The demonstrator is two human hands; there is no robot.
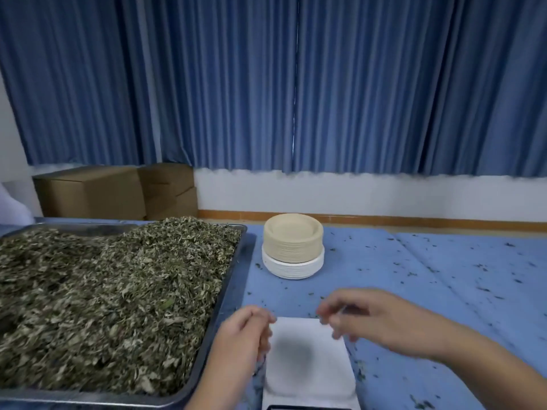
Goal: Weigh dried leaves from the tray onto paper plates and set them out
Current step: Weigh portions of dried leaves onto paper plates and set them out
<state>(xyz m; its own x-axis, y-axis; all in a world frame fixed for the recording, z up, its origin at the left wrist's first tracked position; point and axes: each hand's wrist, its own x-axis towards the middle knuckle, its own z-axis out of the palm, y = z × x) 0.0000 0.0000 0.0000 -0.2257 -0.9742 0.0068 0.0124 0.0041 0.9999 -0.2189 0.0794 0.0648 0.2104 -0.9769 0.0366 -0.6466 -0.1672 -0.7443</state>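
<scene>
The single wide-angle view sits at the person's head, facing forward and slightly down across the desk (pixel 414 276) toward blue curtains (pixel 355 84). The left hand (pixel 245 329) and right hand (pixel 364 318) lie nearest, low in frame; the tray (pixel 233 291) runs off the left edge.

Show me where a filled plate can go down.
Free: the blue cloth right of the plate stack, bearing only leaf crumbs; also the strip between stack and white scale. Crowded: the tray fills the left; left hand and right hand flank the scale.
</scene>
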